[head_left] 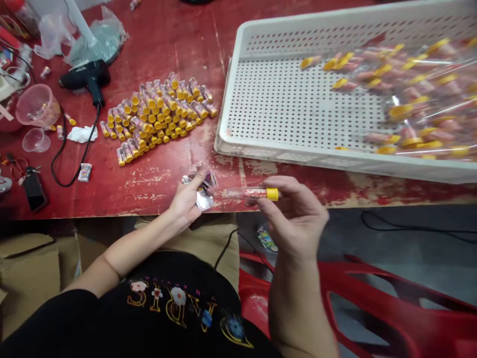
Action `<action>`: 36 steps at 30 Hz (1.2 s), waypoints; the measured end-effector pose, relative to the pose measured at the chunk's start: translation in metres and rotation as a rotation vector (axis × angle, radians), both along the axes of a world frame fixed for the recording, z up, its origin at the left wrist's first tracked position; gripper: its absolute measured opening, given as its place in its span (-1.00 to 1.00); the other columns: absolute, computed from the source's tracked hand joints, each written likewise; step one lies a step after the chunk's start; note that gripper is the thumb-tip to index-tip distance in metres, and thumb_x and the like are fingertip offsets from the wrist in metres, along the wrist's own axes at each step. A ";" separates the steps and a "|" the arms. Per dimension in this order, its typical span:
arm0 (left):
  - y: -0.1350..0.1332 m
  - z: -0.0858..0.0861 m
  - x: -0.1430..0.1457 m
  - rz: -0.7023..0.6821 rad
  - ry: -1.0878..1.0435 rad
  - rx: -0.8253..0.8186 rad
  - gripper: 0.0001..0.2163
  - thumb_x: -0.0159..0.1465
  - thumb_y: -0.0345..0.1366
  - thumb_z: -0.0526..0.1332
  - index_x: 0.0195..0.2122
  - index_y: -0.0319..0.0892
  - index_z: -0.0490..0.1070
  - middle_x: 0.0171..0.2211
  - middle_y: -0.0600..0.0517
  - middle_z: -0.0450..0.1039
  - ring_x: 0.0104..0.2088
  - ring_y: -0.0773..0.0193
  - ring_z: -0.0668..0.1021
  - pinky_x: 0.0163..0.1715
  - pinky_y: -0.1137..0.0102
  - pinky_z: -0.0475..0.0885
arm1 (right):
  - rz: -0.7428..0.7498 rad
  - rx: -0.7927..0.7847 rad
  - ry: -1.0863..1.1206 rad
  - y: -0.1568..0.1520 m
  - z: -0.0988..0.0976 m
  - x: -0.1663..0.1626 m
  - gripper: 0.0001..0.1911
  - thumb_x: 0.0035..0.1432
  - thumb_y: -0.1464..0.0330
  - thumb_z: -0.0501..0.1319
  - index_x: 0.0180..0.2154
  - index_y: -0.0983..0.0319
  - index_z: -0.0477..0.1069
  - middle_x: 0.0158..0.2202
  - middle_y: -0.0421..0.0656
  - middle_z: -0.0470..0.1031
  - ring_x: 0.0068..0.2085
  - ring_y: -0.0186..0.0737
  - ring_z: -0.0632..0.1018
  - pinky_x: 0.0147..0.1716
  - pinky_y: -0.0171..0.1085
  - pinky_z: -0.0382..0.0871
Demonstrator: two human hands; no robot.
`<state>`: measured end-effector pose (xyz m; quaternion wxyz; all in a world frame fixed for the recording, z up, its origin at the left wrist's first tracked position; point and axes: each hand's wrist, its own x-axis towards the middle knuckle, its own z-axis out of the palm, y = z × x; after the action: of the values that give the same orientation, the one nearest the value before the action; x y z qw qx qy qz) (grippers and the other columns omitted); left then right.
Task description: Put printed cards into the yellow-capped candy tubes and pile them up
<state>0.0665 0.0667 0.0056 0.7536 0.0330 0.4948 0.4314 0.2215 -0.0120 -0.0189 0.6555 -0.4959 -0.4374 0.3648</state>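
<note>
Near the table's front edge, my left hand [186, 201] is closed on a bunch of shiny printed wrapper sleeves [204, 199], partly hidden by the thumb. To its right, my right hand [296, 214] pinches a clear candy tube [253, 193] by its yellow-capped end. Small pinkish pieces fill part of the tube, which lies level and points left at the wrappers. Beyond my hands, a pile of wrapped tubes [160, 112] with yellow caps is stacked on the red table [167, 181].
A white perforated crate [268, 109] at the right holds many yellow-capped tubes [410, 94]. At the left are a black heat gun [87, 79] with its cord, a pink basket [37, 102], a clear cup [36, 140] and a black key fob [34, 189]. A red chair [372, 298] stands below.
</note>
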 end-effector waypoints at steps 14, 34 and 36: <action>-0.028 0.003 -0.014 -0.070 -0.096 -0.072 -0.75 0.10 -0.33 0.51 -0.39 -0.27 0.43 -0.49 0.10 0.47 -0.59 0.49 0.46 -0.62 0.53 0.33 | -0.119 0.054 -0.067 -0.015 -0.019 -0.020 -0.71 0.06 0.37 0.44 -0.13 0.07 0.59 -0.14 -0.13 0.48 -0.11 -0.17 0.54 -0.26 -0.20 0.55; -0.044 -0.006 -0.026 -0.172 0.029 0.086 -0.60 0.06 -0.09 0.52 -0.23 -0.29 0.52 -0.39 -0.02 0.58 -0.48 0.35 0.58 -0.41 0.43 0.50 | 0.038 0.105 -0.528 -0.040 -0.006 -0.034 -0.43 0.18 0.54 0.29 0.15 -0.07 0.49 0.02 -0.11 0.61 -0.03 -0.10 0.65 -0.12 -0.09 0.63; -0.047 -0.006 -0.026 -0.136 0.032 0.117 -0.57 0.00 -0.05 0.54 -0.29 -0.26 0.50 -0.45 0.03 0.55 -0.50 0.37 0.55 -0.39 0.43 0.51 | 0.009 0.112 -0.509 -0.034 -0.010 -0.045 -0.41 0.16 0.51 0.32 0.18 -0.07 0.47 0.05 -0.11 0.60 0.02 -0.06 0.64 -0.07 -0.02 0.63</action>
<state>0.0405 0.0197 -0.0008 0.7699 0.1171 0.4774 0.4069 0.1768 -0.0461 -0.0290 0.5494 -0.5325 -0.6100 0.2064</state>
